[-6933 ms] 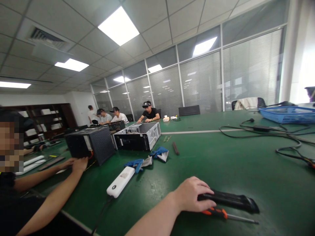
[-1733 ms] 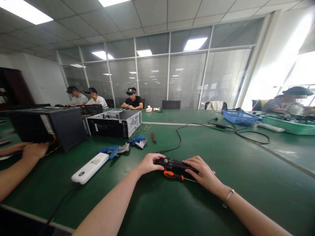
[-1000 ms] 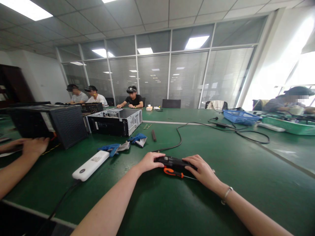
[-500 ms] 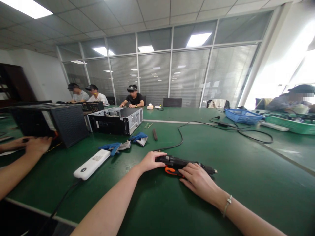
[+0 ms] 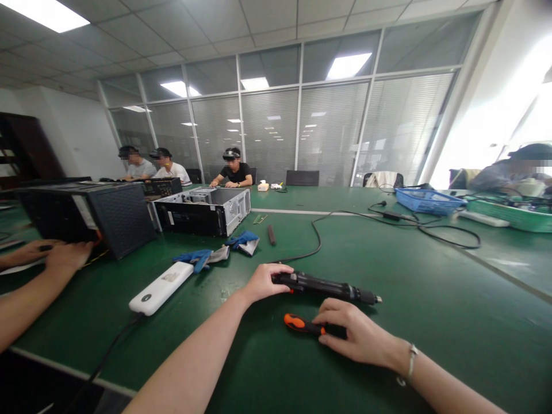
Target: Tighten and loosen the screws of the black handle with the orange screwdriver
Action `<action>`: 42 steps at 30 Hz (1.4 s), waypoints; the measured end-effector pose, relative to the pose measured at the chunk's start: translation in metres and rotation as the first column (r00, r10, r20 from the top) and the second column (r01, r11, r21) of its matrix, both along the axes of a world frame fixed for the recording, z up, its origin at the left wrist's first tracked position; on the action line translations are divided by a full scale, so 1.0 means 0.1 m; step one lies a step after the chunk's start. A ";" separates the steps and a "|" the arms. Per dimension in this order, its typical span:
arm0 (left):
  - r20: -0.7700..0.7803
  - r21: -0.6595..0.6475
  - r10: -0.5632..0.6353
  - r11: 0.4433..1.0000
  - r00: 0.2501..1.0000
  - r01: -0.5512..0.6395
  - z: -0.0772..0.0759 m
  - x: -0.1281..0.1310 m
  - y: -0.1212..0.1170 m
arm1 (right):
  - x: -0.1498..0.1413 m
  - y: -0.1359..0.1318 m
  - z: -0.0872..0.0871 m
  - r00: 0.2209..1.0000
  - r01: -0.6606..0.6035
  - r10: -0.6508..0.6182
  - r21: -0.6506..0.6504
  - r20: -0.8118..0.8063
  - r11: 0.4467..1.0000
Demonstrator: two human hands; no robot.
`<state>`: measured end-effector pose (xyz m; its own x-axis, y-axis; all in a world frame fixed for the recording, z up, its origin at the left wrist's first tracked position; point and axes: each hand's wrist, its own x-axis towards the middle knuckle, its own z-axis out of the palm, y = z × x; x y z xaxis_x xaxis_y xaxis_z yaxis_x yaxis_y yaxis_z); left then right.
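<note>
My left hand (image 5: 267, 283) is closed around the rear end of a black electric screwdriver (image 5: 328, 285), which lies on the green table with its metal tip toward the right. A cord runs from its rear end. Nearer to me, my right hand (image 5: 351, 328) grips a screwdriver with an orange and black handle (image 5: 302, 325) between thumb and fingers. The handle's orange end points left; its other end is hidden under my palm. A gap of bare table separates the two tools.
Left of me are a white power strip (image 5: 161, 287), blue-grey gloves (image 5: 202, 259), an open computer case (image 5: 202, 210) and a dark case (image 5: 99, 215) with another person's hands (image 5: 69, 253) at it. A blue basket (image 5: 431, 201) and green basket (image 5: 513, 215) stand right. The cord (image 5: 319, 236) crosses the table.
My right hand has moved toward me with the orange-handled screwdriver, away from the electric screwdriver's side. My left hand and the electric screwdriver have stayed in place.
</note>
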<state>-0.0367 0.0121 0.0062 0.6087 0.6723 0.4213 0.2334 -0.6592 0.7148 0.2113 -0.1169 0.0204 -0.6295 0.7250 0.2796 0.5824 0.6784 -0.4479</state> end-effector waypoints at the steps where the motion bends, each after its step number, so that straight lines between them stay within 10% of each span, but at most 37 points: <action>1: -0.007 0.026 0.004 1.000 1.000 -0.004 0.01 0.00 -0.01 | 0.03 0.02 -0.01 1.000 0.019 -0.019 0.010 -0.018 1.000; 9: -0.004 0.033 0.008 0.999 1.000 -0.008 0.04 0.00 -0.01 | 0.42 0.37 -0.26 0.871 0.465 -0.490 0.387 -0.038 0.796; 42: 0.110 -0.078 0.011 0.997 0.994 -0.002 -0.03 0.02 0.01 | 0.55 0.48 -0.39 0.874 0.482 -0.450 0.204 -0.183 0.852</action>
